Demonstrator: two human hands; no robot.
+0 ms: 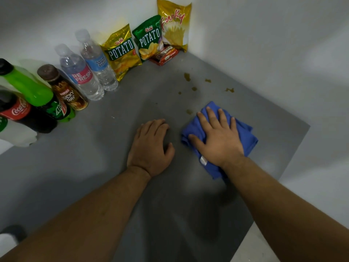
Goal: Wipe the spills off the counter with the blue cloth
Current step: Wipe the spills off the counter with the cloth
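The left hand (151, 146) rests mid-counter (90, 157), fingers loosely bent, holding nothing. Just right of it, the right hand (221, 140) lies flat, fingers spread, pressing the blue cloth (249, 138) near the counter's right edge. Brownish spills (187, 76) dot the far right corner.

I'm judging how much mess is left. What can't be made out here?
Head view only:
The counter beneath the blue cloth: covered by the cloth and the right hand pressing on it, so any spill there is unseen.
The counter under the left hand: hidden by the hand.
Coca-Cola bottle: cut off by the left edge.
Red box print: blurred, partly behind the green chip bag.
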